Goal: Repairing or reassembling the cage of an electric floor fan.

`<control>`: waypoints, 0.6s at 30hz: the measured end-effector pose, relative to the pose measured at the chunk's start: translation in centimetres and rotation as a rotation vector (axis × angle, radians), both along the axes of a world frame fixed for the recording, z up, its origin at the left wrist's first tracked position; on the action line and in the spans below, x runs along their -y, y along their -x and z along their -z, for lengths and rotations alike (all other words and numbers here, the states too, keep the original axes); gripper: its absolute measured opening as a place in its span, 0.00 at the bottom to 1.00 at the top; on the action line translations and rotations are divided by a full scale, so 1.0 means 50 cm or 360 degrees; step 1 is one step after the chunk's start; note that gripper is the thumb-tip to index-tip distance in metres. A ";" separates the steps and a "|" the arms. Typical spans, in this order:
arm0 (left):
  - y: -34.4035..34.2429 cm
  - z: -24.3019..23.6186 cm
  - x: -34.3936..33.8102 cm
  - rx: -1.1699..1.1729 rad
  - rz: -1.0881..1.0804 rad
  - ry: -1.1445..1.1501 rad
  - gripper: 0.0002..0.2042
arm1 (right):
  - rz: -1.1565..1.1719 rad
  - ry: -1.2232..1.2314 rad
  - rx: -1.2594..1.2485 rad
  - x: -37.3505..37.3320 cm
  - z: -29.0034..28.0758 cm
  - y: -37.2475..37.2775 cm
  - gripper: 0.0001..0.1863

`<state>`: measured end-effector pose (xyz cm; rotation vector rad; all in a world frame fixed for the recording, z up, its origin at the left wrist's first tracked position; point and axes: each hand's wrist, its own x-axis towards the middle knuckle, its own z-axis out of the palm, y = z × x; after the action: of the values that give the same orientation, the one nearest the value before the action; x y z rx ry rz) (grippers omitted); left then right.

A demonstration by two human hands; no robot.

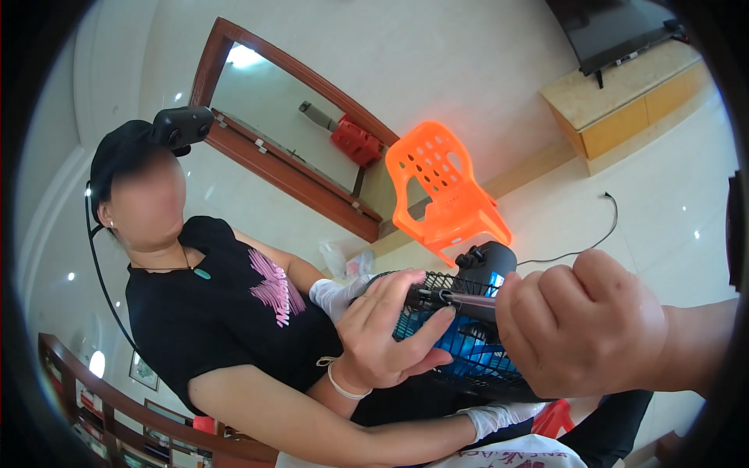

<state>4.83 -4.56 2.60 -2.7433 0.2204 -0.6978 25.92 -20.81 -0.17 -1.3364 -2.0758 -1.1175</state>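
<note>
My right hand (581,327) is closed in a fist at the right, with a thin metal shaft, apparently a screwdriver (473,300), coming out of it toward the left. The handle is hidden inside my fist. At its far end the shaft meets a small black clip (427,297) on the rim of a fan's black wire guard (488,366). My left hand (386,331), a pale band at its wrist, grips the guard around this clip, thumb below and fingers above. Blue fan blades (460,347) show through the wires.
A person in a black shirt (226,312) sits opposite, white-gloved hands (499,419) at the fan; one forearm crosses over mine. Behind stand an orange plastic chair (445,195), a framed mirror (289,117) and a low cabinet (624,117). A black cable (612,222) lies on the floor.
</note>
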 end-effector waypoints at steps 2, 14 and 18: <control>-0.002 0.003 -0.004 0.0010 0.0002 -0.0037 0.21 | 0.0082 0.0070 0.0066 0.003 -0.004 0.005 0.09; 0.013 0.002 -0.003 0.0060 0.0027 -0.0017 0.18 | -0.0373 0.1628 -0.2024 -0.015 -0.046 -0.012 0.12; 0.002 0.012 -0.015 0.0029 0.0013 0.0012 0.19 | -0.0128 0.0992 -0.0958 -0.012 -0.029 -0.017 0.07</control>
<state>4.74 -3.80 1.98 -2.7433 0.2255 -0.7273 26.75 -20.23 1.30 -1.5791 -2.0255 0.0254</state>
